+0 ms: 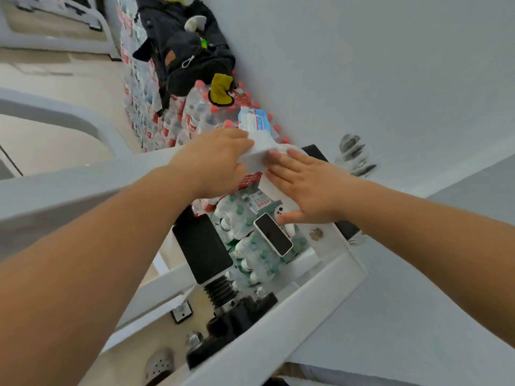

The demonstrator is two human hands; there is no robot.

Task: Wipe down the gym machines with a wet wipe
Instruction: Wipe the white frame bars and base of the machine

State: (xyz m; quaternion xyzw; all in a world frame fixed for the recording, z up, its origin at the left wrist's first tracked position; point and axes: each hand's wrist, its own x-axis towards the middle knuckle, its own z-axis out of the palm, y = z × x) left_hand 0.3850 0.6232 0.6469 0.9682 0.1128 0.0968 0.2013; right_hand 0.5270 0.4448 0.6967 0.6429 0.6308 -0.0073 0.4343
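We had the thin white wet wipe (260, 151) just below the blue-and-white plastic wipe pack (255, 121), which lay on top of the stacked shrink-wrapped water bottles (195, 115). Our left hand (220, 160) sat at the pack's lower left, its fingers curled onto the sheet's edge and pinching it, though the fingertips themselves were hidden behind the knuckles. Our right hand (309, 188), below and right of the pack, lay flat on the wipe with fingers straight and slightly spread, gripping nothing. We judged that the sheet was being drawn out or opened. No wiping of the white painted metal machine frame (69, 185), lower left of the pack, looked begun. The risks seemed plain: a hard one-sided tug could tear the damp sheet or drag the light pack off the bottles. A careless sweep of the right wrist could knock the black-screened white phone (273, 234), resting loose on bottles below the pack, to the floor.
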